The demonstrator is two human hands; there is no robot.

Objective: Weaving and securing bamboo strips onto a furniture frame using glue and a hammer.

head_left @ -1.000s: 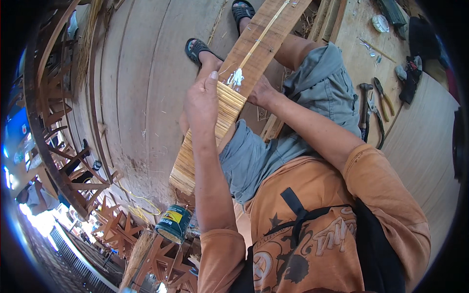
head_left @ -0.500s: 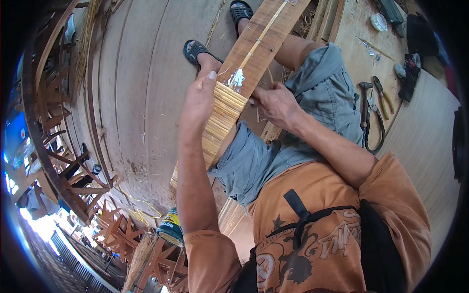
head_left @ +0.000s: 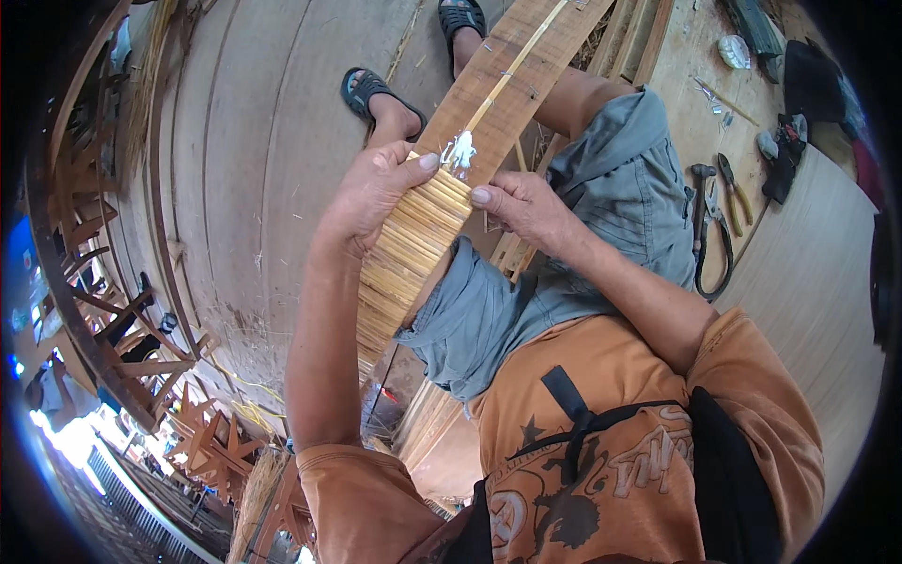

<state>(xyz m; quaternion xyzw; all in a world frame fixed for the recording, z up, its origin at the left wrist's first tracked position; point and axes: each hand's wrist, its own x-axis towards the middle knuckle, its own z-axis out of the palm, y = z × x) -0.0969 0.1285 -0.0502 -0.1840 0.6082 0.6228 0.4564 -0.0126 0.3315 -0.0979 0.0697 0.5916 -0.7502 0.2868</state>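
Note:
A long brown wooden board (head_left: 498, 99) lies slanting across my thighs. Its nearer part is wrapped in close rows of yellow straw-like strips (head_left: 406, 249). Along the middle of the bare part runs a pale narrow strip (head_left: 507, 77), with a white glue-like blob (head_left: 460, 150) just beyond the wrapped rows. My left hand (head_left: 371, 193) grips the board's left edge, thumb across the last rows. At the right edge my right hand (head_left: 531, 209) pinches the end of the rows with its thumb; its other fingers are partly hidden below the board.
To the right lie a hammer (head_left: 701, 202), pliers (head_left: 736, 193) and dark-handled cutters (head_left: 716, 240). A clear plastic bag (head_left: 733, 52) sits farther off near small metal pieces. Wooden frames (head_left: 103, 282) stand at the left. Straw bits litter the plank floor (head_left: 254, 179).
My left thumb has come down across the wrapped rows, and that forearm has swung left, hiding the green container. My right thumb has moved up onto the board's right edge.

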